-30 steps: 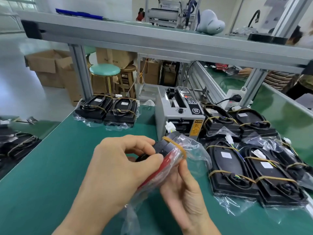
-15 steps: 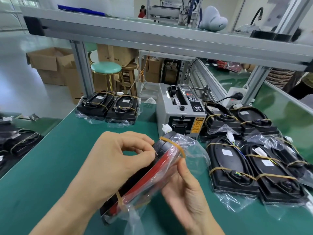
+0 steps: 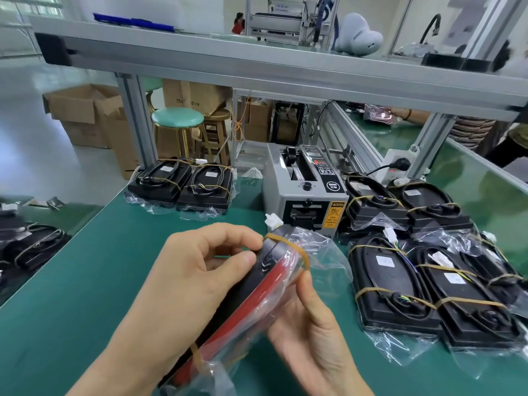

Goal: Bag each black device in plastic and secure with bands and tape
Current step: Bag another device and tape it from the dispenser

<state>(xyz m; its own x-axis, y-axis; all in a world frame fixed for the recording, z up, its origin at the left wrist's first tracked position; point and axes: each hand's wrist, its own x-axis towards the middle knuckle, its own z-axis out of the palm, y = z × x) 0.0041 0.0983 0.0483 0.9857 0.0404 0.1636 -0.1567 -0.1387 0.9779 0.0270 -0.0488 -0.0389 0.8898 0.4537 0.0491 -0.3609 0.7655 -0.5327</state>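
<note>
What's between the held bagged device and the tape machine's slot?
Nothing visible. The bagged device, gripped by the left hand and right hand, is raised just in front of the tape machine. Only its white plug and loose bag end lie toward the slot.

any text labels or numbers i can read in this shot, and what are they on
"75" and "50 CM", with a mark between them hidden: printed on the cardboard box behind the stools.
"CAUTION": heading of the yellow warning sticker on the grey tape dispenser; its smaller lines are too blurred to read.
Round black badge and control panel on the dispenser: unreadable.
White labels on the bagged black devices: too small to read.
</note>
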